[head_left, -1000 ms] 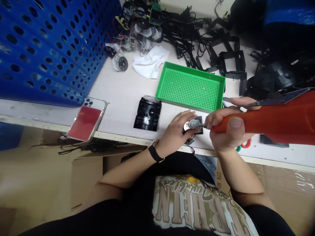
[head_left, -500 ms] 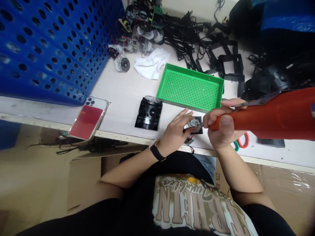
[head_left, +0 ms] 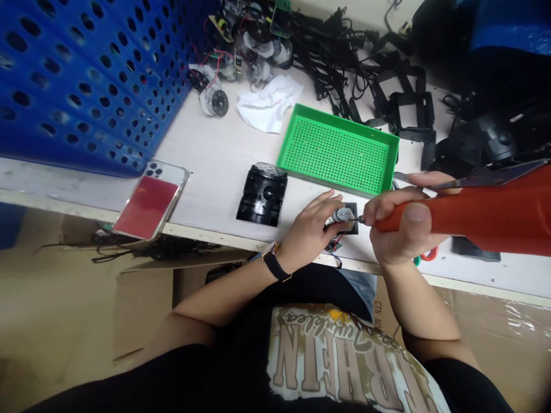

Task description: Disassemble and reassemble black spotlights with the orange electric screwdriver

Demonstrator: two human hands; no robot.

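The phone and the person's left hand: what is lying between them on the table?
In the head view, a black plastic part lies between the phone and the left hand, on the white table.

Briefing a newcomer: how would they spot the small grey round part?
From the green tray, look below it in the picture to the left hand. It holds the grey round part, pale and cylindrical, unlike the black piece beside it.

Smartphone (head_left: 148,206): nine o'clock, camera side up, red-backed.
Blue perforated crate (head_left: 64,158): ten o'clock, just beyond the smartphone.
White cloth (head_left: 267,106): twelve o'clock, crumpled.
Black cables (head_left: 317,66): one o'clock, tangled.
Cardboard (head_left: 144,307): eight o'clock, lower down.
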